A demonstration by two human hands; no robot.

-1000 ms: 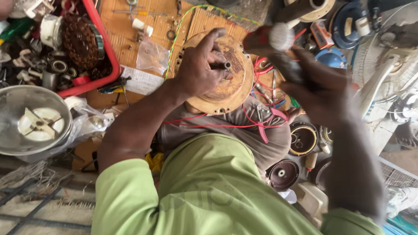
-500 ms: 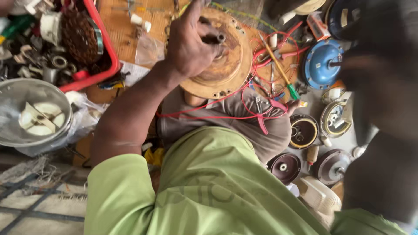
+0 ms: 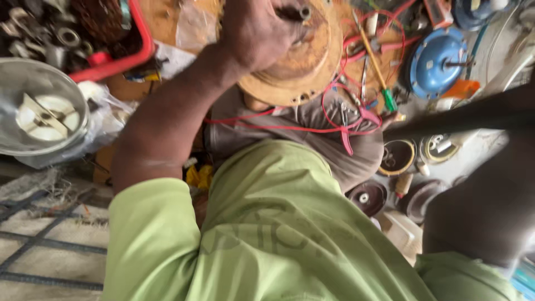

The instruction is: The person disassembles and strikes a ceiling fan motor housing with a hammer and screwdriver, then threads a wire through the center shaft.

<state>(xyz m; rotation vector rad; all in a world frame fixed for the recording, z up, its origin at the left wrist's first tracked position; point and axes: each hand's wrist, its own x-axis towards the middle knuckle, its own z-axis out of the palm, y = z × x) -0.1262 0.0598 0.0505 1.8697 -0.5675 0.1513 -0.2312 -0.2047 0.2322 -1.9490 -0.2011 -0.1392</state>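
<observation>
The rusty round motor housing (image 3: 301, 67) rests on the person's lap, just under the left hand (image 3: 253, 33) and tilted toward the top of the view. Its short central shaft (image 3: 305, 11) sticks up beside the fingertips. The left hand is closed over the top of the housing next to that shaft — fingers curled down onto the metal, pressing or holding it steady. The right hand itself is out of view; only the right forearm (image 3: 485, 189) shows, raised dark and blurred at the far side, so I cannot tell whether that hand is open or holding anything.

As for progress, the housing looks intact and still in one piece, with no cover lifted off and no fastener visibly out, so the work on it seems to be at an early or middle stage; nothing here shows it finished.

Red wires (image 3: 334, 120) loop just below the housing across the grey cloth on the lap. Beyond the housing, on the side of the right forearm, lie a green-handled screwdriver (image 3: 379, 69) and a blue round motor cover (image 3: 437, 61). Past the left forearm sit a red tray (image 3: 125, 58) of dark metal parts and a clear-wrapped grey fan unit (image 3: 42, 114).
</observation>
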